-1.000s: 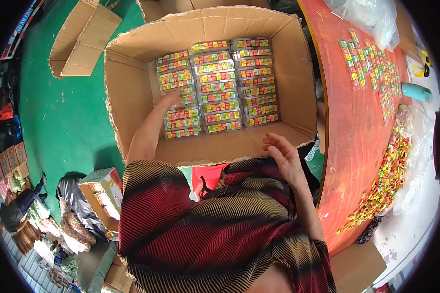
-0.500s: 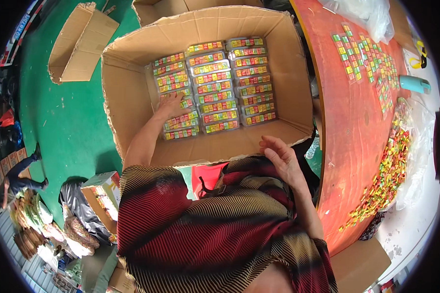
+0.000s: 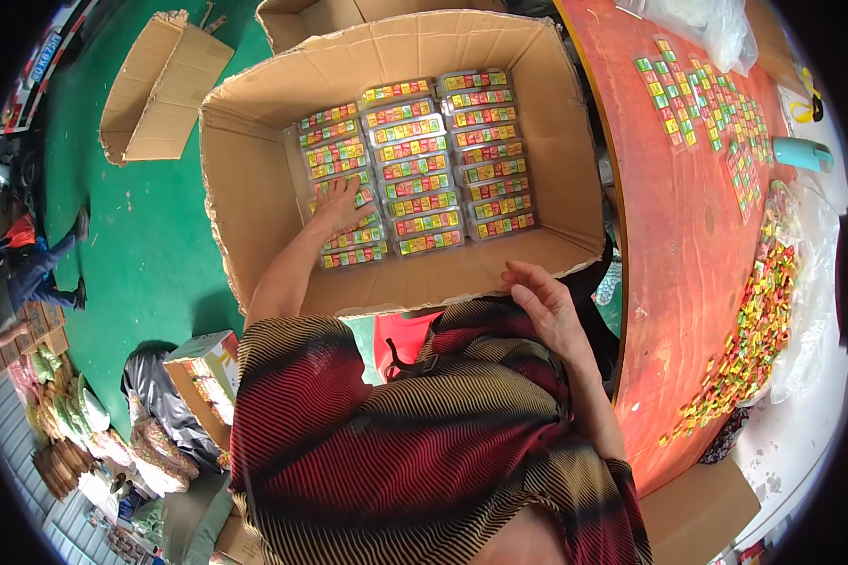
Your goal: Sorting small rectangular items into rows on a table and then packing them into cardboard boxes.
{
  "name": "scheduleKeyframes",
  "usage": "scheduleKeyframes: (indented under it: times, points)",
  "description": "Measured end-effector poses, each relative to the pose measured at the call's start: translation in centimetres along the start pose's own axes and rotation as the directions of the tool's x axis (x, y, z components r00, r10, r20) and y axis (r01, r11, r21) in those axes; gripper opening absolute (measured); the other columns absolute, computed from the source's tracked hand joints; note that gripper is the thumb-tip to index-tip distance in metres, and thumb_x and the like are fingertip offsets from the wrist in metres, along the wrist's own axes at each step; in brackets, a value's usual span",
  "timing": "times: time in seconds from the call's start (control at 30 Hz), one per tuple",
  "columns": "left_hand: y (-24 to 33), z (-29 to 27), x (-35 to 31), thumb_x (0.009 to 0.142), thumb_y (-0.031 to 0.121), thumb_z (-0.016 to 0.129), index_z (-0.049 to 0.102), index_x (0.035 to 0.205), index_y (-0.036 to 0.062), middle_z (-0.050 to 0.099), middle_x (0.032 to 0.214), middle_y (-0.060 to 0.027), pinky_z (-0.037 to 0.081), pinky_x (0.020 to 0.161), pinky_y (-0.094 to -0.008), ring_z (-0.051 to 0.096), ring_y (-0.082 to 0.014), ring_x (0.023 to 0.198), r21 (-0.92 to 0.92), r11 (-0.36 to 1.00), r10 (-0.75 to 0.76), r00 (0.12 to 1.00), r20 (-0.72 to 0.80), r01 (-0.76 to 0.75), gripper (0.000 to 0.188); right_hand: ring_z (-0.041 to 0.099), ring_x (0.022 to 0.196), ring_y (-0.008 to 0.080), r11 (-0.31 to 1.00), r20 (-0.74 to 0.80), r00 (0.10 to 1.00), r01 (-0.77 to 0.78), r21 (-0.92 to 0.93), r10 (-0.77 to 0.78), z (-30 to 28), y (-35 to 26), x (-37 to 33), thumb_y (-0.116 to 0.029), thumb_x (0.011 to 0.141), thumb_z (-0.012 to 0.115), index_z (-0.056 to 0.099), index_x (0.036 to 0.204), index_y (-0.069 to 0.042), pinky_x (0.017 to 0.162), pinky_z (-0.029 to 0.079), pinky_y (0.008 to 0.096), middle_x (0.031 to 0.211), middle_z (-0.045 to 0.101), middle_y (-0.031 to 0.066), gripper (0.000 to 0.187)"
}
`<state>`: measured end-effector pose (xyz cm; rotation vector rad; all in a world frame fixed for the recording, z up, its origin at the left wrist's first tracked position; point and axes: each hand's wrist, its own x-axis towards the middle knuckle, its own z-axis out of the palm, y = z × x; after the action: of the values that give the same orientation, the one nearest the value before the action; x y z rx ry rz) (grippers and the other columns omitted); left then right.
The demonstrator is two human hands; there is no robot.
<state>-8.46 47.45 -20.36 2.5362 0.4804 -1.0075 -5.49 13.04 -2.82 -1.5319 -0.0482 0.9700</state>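
Observation:
In front of me stands a large open cardboard box (image 3: 254, 202). Three columns of clear plastic packs (image 3: 427, 222) line its bottom, each filled with small red, yellow and green wrapped pieces. My left hand (image 3: 342, 207) reaches inside with its fingers spread, lying on packs in the left column and partly covering them. My right hand (image 3: 543, 299) hovers by the box's near right edge, fingers loosely bent and apart, with nothing in it.
To the right is a reddish wooden table (image 3: 669, 273) bearing filled strips (image 3: 671, 94), a heap of loose wrapped pieces (image 3: 744, 344), a teal object (image 3: 803, 153) and plastic bags (image 3: 707, 28). Another carton (image 3: 165, 89) lies on the green floor. A person's legs (image 3: 52, 268) show far left.
My left hand has shifted slightly on the left column and its fingers have spread more. My right hand is nearly still. At far left the other person has moved.

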Motion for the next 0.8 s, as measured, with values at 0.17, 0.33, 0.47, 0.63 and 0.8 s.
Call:
scheduleKeyframes:
  times: [0.17, 0.33, 0.47, 0.63, 0.8]
  points:
    - [0.0, 0.9, -0.3, 0.068, 0.038, 0.068, 0.023, 0.133, 0.0071, 0.027, 0.132, -0.0177, 0.017, 0.099, -0.0583, 0.024, -0.0332, 0.124, 0.074, 0.994, 0.093, 0.990, -0.102, -0.085, 0.085, 0.051, 0.095, 0.0120, 0.999, 0.008, 1.000, -0.019, -0.046, 0.019, 0.1, -0.6, 0.3, -0.007, 0.087, 0.049, 0.045, 0.118, 0.001, 0.086, 0.040, 0.0241, 0.102, 0.055, 0.0059, 0.032]
    - [0.0, 0.4, 0.6, 0.062, 0.031, 0.073, 0.026, 0.131, 0.0063, 0.032, 0.130, -0.0170, 0.025, 0.096, -0.0548, 0.028, -0.0338, 0.121, 0.154, 0.958, 0.261, 0.958, -0.119, -0.242, 0.087, 0.052, 0.094, 0.0113, 0.990, -0.021, 0.999, 0.032, -0.140, -0.035, -0.2, -0.6, -0.3, -0.010, 0.087, 0.051, 0.048, 0.115, -0.001, 0.085, 0.040, 0.0241, 0.099, 0.057, 0.0047, 0.030]
    - [-1.2, 1.2, 0.5, 0.067, 0.027, 0.066, 0.029, 0.128, -0.0004, 0.038, 0.125, -0.0227, 0.021, 0.103, -0.0435, 0.032, -0.0375, 0.119, 0.117, 0.942, 0.331, 0.930, -0.163, -0.315, 0.077, 0.053, 0.095, 0.0123, 0.965, -0.012, 0.998, 0.060, -0.256, -0.065, 0.1, -0.6, -0.1, -0.014, 0.086, 0.053, 0.050, 0.114, -0.002, 0.084, 0.042, 0.0256, 0.102, 0.058, 0.0065, 0.031]
    - [-1.7, 0.7, -0.3, 0.078, 0.027, 0.057, 0.041, 0.115, 0.0015, 0.047, 0.110, -0.0206, 0.036, 0.087, -0.0454, 0.045, -0.0354, 0.102, 0.062, 0.970, 0.237, 0.853, -0.465, -0.236, 0.048, 0.054, 0.095, 0.0131, 0.963, -0.037, 0.987, 0.142, -0.229, -0.154, -2.5, -3.2, -1.0, -0.015, 0.087, 0.052, 0.051, 0.113, -0.003, 0.083, 0.042, 0.0261, 0.102, 0.059, 0.0085, 0.029]
    - [4.0, -6.7, -1.7, 0.078, 0.010, 0.056, 0.049, 0.107, 0.0032, 0.053, 0.098, -0.0170, 0.040, 0.081, -0.0418, 0.050, -0.0347, 0.091, 0.102, 0.931, 0.275, 0.490, -0.827, -0.351, 0.031, 0.055, 0.085, 0.0154, 0.796, -0.440, 0.719, 0.261, -0.546, -0.537, -10.9, -7.6, -1.1, -0.011, 0.087, 0.049, 0.058, 0.099, 0.000, 0.076, 0.043, 0.0286, 0.086, 0.060, 0.0083, 0.019]
